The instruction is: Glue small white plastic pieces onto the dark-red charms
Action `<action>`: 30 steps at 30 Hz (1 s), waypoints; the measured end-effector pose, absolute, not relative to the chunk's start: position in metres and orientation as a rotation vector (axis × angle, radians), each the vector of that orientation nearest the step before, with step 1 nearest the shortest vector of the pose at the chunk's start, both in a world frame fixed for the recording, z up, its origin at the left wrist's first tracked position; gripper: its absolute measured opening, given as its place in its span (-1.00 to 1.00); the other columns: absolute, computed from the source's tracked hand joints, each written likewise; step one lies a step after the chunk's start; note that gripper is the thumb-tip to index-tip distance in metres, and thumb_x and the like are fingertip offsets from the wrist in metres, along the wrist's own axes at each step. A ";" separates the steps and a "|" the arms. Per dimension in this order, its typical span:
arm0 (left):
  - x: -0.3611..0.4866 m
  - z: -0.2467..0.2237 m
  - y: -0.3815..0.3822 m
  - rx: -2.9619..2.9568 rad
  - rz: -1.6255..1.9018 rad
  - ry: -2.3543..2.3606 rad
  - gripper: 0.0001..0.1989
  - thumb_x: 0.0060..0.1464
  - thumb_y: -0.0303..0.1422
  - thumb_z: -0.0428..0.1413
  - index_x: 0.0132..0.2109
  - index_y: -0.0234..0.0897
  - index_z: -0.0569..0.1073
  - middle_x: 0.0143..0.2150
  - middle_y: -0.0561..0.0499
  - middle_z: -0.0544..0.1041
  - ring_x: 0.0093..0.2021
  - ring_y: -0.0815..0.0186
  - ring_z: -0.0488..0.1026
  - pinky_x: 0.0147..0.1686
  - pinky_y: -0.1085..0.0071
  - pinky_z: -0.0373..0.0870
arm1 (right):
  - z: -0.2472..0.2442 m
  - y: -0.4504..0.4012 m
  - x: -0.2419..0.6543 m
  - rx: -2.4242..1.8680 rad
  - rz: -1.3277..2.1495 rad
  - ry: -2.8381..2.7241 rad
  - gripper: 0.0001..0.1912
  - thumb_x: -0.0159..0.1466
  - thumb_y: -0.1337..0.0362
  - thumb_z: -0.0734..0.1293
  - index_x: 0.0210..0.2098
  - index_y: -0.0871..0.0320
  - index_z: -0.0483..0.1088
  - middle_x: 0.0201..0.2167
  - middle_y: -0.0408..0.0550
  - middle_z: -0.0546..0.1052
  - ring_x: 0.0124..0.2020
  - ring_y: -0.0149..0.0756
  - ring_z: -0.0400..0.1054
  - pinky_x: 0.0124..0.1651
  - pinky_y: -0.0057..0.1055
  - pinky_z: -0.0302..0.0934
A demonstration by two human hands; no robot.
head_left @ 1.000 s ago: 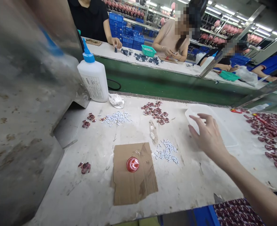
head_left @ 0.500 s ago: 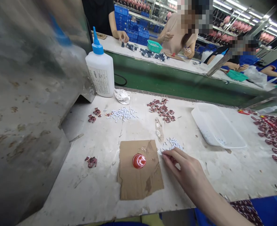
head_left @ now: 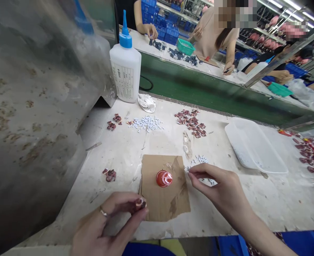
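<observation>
My left hand (head_left: 111,220) pinches a small brown-and-cream piece (head_left: 140,203) between thumb and forefinger, beside the left edge of a cardboard sheet (head_left: 154,209). My right hand (head_left: 221,181) is closed in a pinch at the sheet's right edge, with a tiny white piece (head_left: 188,170) at its fingertips. A pile of tiny white pieces (head_left: 201,159) lies just behind and partly under that hand. On the cardboard sits a round red cap-like dish (head_left: 164,178) with a glossy surface. A few brown pieces (head_left: 109,175) rest to the left of the sheet.
Farther back stand a white glue bottle (head_left: 126,74), a crumpled white wad (head_left: 146,103), more white pieces (head_left: 147,123) and brown pieces (head_left: 191,122). A translucent tray (head_left: 253,145) is at right. A metal housing (head_left: 39,124) bounds the left. Co-workers sit beyond the green partition (head_left: 194,80).
My left hand has come into view from below, holding the small brown-and-cream piece. My right hand stays near the white pile, still pinching. The whole view has shifted slightly.
</observation>
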State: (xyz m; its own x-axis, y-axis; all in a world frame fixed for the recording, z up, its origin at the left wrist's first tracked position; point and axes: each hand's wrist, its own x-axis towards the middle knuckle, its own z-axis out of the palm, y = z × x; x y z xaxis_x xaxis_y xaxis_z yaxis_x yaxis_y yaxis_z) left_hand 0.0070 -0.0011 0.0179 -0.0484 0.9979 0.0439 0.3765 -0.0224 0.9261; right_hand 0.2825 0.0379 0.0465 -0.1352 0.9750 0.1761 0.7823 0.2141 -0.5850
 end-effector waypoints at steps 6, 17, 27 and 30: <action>0.012 0.024 0.002 1.303 1.020 1.520 -0.85 0.09 -0.16 0.28 -0.20 -0.03 0.58 -0.27 0.25 0.67 -0.24 0.49 0.67 -0.16 0.86 0.49 | 0.053 0.046 0.265 -1.527 0.704 -1.906 -0.94 0.33 0.33 0.41 -0.28 0.07 0.55 -0.34 -0.15 0.67 -0.34 -0.30 0.59 -0.23 -0.40 0.51; 0.010 0.023 0.003 1.344 1.074 1.564 -0.91 0.05 -0.17 0.32 -0.27 0.04 0.60 -0.36 0.31 0.64 -0.36 0.58 0.61 -0.28 0.89 0.43 | 0.056 0.043 0.252 -1.267 0.624 -2.113 -0.78 0.38 0.46 0.35 -0.11 0.08 0.59 -0.19 -0.04 0.66 -0.23 -0.31 0.59 -0.20 -0.45 0.50; 0.022 0.025 0.006 1.389 1.129 1.515 -0.90 0.09 -0.21 0.32 -0.21 0.13 0.62 -0.30 0.39 0.67 -0.33 0.57 0.65 -0.24 0.91 0.46 | 0.064 0.037 0.247 -1.272 0.621 -2.034 -0.77 0.36 0.47 0.35 -0.14 0.04 0.58 -0.24 -0.04 0.66 -0.26 -0.27 0.60 -0.28 -0.41 0.52; 0.028 0.026 0.005 1.406 1.248 1.441 -0.88 0.07 -0.27 0.33 -0.23 0.15 0.63 -0.29 0.40 0.67 -0.35 0.56 0.64 -0.22 0.85 0.51 | 0.067 0.028 0.239 -1.246 0.741 -1.890 -0.78 0.31 0.49 0.39 -0.19 0.03 0.57 -0.29 -0.09 0.66 -0.28 -0.30 0.59 -0.30 -0.43 0.52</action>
State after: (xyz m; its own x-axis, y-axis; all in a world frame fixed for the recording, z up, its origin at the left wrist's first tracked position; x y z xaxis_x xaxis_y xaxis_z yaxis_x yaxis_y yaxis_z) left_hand 0.0285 0.0046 0.0258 -0.1114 0.9874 0.1120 0.2517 -0.0810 0.9644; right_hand 0.2393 0.0276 0.0667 -0.2527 0.9304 0.2657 0.5020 0.3608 -0.7860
